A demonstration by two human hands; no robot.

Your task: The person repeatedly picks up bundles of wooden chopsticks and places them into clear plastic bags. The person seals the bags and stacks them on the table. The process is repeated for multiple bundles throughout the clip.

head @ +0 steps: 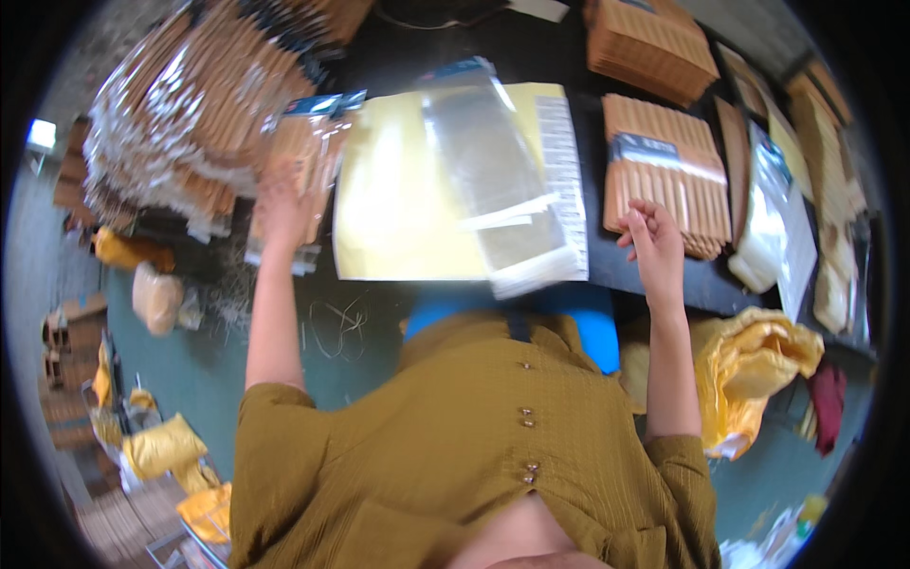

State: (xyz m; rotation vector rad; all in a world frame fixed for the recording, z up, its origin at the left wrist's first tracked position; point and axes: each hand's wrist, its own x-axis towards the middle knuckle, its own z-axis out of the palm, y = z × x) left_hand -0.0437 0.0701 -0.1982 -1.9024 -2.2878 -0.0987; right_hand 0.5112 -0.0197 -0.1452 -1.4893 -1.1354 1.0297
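My left hand (283, 206), blurred, lies over a clear-bagged pack of ribbed brown pieces (302, 146) with a dark blue header. Whether its fingers grip the pack is unclear. My right hand (650, 231) is over the near edge of a stack of ribbed brown pieces (668, 178), wrapped by a dark printed band. Its fingers are loosely curled, and nothing shows in them. Between the hands, several clear plastic bags (490, 156) with white lower edges lie aslant on a pale yellow sheet (391, 192).
A big heap of bagged brown packs (192, 107) rises at the left. Another banded stack (650, 50) stands at the back right. Plastic sleeves (768, 213) lie at the dark table's (625, 274) right side. Below it hangs a yellow sack (746, 377); loose strands (338, 327) litter the floor.
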